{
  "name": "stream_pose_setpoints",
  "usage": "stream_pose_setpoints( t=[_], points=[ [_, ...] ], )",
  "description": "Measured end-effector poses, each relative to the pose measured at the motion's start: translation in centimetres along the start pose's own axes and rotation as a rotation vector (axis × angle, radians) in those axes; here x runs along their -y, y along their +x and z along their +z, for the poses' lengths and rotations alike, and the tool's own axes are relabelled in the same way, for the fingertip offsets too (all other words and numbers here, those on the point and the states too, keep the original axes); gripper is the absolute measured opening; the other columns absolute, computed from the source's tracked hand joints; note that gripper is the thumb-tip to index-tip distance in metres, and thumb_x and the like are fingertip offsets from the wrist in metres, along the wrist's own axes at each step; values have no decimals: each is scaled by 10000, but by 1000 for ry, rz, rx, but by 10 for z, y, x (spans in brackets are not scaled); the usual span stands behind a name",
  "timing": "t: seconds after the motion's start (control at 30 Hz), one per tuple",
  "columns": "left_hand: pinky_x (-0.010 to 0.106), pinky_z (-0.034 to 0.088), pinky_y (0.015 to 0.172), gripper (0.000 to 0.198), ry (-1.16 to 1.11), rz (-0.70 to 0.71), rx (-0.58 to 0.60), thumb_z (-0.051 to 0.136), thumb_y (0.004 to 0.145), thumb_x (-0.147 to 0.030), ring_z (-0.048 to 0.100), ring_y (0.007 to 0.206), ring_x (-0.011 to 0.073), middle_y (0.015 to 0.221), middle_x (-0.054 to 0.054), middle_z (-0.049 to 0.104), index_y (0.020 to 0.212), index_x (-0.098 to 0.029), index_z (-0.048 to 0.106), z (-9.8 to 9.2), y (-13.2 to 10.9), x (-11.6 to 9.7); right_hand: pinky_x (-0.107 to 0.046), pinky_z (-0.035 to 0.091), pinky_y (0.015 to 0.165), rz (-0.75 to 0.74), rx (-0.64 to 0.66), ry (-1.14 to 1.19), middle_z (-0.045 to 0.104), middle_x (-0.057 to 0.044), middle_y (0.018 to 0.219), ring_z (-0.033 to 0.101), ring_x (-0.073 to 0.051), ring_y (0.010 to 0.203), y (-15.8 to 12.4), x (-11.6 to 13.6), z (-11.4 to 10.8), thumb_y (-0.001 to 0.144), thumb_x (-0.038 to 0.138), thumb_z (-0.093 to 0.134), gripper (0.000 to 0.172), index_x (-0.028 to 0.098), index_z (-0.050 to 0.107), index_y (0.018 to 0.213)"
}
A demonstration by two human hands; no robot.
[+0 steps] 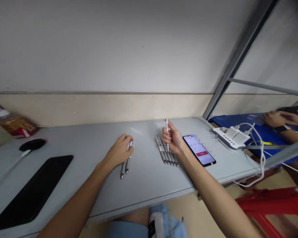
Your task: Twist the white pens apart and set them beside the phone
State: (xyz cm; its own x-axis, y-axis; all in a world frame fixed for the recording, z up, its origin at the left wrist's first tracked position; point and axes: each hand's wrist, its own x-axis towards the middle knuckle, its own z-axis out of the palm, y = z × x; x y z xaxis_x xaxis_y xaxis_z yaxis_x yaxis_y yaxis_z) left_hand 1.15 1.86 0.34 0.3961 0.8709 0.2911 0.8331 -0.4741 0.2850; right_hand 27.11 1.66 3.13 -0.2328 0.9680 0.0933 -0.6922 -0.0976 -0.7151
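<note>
My right hand (pixel 172 136) is closed round a white and grey click pen (pixel 167 125), held upright with the thumb near its top end. Below it, several similar pens (pixel 161 150) lie side by side in a row on the grey table, partly hidden by that hand. To the left, my left hand (pixel 120 150) rests on the tabletop with its fingers curled over two pens (pixel 125 167). Their grey grips and metal tips stick out toward me; the upper ends are mostly covered by the fingers.
A lit phone (pixel 199 150) lies right of the pen row, near a white power strip (pixel 228 137) with cables. At left are a black mat (pixel 37 190), a dark round pad (pixel 32 144) and a bottle (pixel 15 124). Another person's hands (pixel 275 119) rest on the blue table.
</note>
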Motion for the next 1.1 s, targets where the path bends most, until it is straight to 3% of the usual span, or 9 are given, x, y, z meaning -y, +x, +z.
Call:
stream_pose_setpoints(
  t=[0.1,0.2,0.33,0.4,0.6,0.8,0.87,1.0,1.1],
  points=[
    [326,441,827,209,-1,-8,5,428,816,-165,530,865,186,965,38,499,998,-203,525,0,0,0,-144,137,377,0,26,-68,359,88,585,237,-41,411,-1,-4,3,831,330,642,252,307,459,1002],
    [334,441,845,217,-6,-2,3,422,820,-163,534,872,188,974,42,501,1007,-199,527,0,0,0,-150,294,408,-3,7,-193,485,59,655,408,-56,481,-1,-11,6,809,323,663,279,287,518,1045],
    [341,437,873,212,1,7,-12,427,822,-168,539,912,196,981,48,510,1000,-197,539,-1,-1,-1,-217,487,602,-46,-55,-338,574,-3,772,562,-99,676,2,-19,5,771,318,701,256,183,631,977],
    [348,436,881,206,16,-1,-12,432,830,-187,536,943,206,986,52,516,1002,-198,545,-1,-1,-2,-222,495,620,-28,-87,-374,586,-20,769,575,-104,685,3,-21,4,758,333,713,260,146,660,930],
    [377,440,865,210,105,-17,-5,450,855,-281,504,979,237,1014,64,525,1024,-200,546,-2,-3,-8,-186,404,467,11,-184,-366,568,-1,668,534,-83,544,5,-18,4,735,354,730,316,145,671,964],
    [387,423,896,228,168,-8,9,463,859,-307,479,990,249,1004,72,527,1033,-188,550,-1,-3,-9,-263,485,635,-23,-189,-411,600,-14,742,600,-131,681,7,-26,13,729,369,717,308,164,663,952],
    [390,421,893,236,179,-6,13,469,858,-317,476,989,254,998,76,530,1036,-185,551,-1,-3,-9,-269,462,646,-52,-165,-582,611,-18,752,590,-135,679,8,-30,14,771,394,664,294,162,664,950],
    [389,420,886,249,190,-4,5,486,849,-323,475,980,256,998,81,533,1044,-186,556,-1,-3,-9,-278,407,674,-229,-151,-1159,625,-21,726,538,-138,669,11,-37,9,835,369,573,251,153,692,881],
    [393,416,892,254,196,-7,3,489,847,-328,470,982,258,1006,84,532,1046,-188,562,-1,-3,-9,-324,373,783,-283,-160,-1542,657,-57,804,534,-193,831,14,-39,4,843,335,572,228,159,714,873]
  ],
)
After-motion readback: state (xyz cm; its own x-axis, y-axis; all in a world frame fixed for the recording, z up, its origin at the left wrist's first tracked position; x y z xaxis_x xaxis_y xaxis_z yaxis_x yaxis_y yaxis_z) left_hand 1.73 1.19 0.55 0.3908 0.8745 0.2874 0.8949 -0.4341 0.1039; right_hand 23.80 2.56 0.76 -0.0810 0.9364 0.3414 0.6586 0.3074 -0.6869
